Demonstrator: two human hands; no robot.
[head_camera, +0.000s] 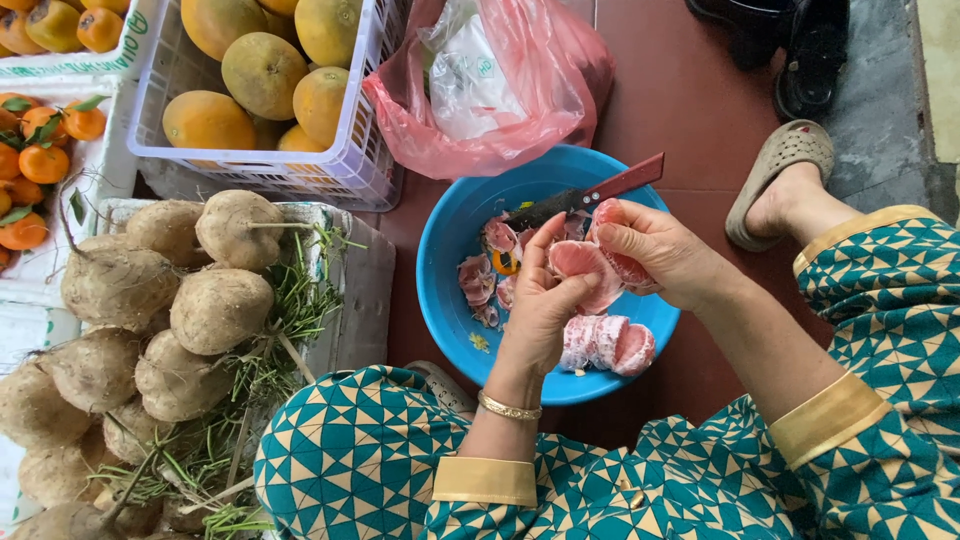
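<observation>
Pomelo segment: pinched between left hand and right hand, held over blue bowl, both grips closed on it.

There is a single view, from a camera worn on the person's head, looking almost straight down past the knees in patterned teal cloth to the red floor. It sits close: the left hand and right hand fill the middle of the picture over a blue bowl on that floor. The upper edge takes in a white crate and a pink bag; the left edge shows a heap of brown tubers; a sandalled foot lies at upper right.
</observation>
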